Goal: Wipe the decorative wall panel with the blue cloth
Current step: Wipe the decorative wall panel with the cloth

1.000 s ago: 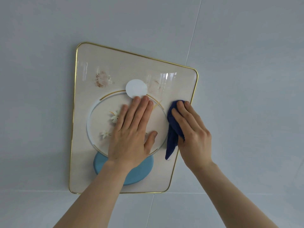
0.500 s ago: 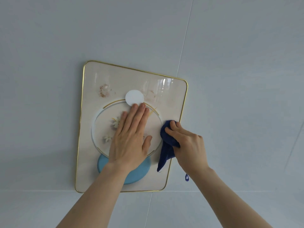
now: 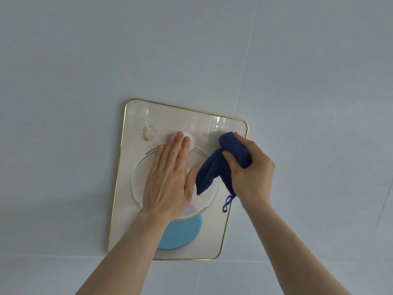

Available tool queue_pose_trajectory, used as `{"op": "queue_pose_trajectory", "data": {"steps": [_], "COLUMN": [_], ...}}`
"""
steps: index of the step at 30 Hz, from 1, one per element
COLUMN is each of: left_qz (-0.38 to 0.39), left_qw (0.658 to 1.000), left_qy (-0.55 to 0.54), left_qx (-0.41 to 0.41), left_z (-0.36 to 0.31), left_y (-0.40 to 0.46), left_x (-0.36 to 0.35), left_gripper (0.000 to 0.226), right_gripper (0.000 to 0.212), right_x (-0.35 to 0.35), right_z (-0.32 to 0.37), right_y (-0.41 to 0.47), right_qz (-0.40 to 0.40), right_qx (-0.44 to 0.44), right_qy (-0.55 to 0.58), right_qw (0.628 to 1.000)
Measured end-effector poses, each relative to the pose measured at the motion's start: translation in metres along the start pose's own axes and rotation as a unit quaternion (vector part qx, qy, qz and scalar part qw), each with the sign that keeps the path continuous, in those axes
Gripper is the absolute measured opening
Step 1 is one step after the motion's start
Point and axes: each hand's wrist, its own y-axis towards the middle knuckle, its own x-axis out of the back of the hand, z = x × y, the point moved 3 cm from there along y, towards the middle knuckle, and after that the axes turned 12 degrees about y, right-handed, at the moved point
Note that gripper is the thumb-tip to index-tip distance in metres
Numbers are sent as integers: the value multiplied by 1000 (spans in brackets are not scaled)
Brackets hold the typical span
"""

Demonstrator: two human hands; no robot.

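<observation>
Left hand (image 3: 168,179) lay flat, released, on wall panel (image 3: 217,231), probably bracing it. Right hand (image 3: 251,167) clenched blue cloth (image 3: 214,169) beside it; rusty smudge (image 3: 148,134) up-left looked unwiped.

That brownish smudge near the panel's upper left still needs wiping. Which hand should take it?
Right. The right hand already grips the blue cloth, while the left hand lies flat, bracing the panel. The smudge sits just beyond the left fingertips.
</observation>
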Motion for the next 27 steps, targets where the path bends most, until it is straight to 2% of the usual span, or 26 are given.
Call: {"op": "queue_pose_trajectory", "data": {"steps": [4,8,14,20,27], "left_qz": [-2,4,-4,-15,-21], "left_qw": [1000,999,997,997,996], "left_qy": [5,25,67,69,74], "left_qx": [-17,-28,-39,-36,-37], "left_z": [7,10,14,13,16], "left_y": [1,0,0,2,2], "left_x": [-9,-17,-29,-34,-34], "left_gripper": [68,74,81,79,81], "right_gripper": [55,56,57,55,46], "right_x": [-37,-54,-54,-63,-58], "right_z": [-13,-38,-49,-44,-41], "right_y": [6,-1,3,14,11], "right_qz": [53,96,105,190,204], "right_qx": [156,249,314,382,395], "right_qy": [-96,-197,-233,-225,-235], "right_qw": [982,943,914,876,864]}}
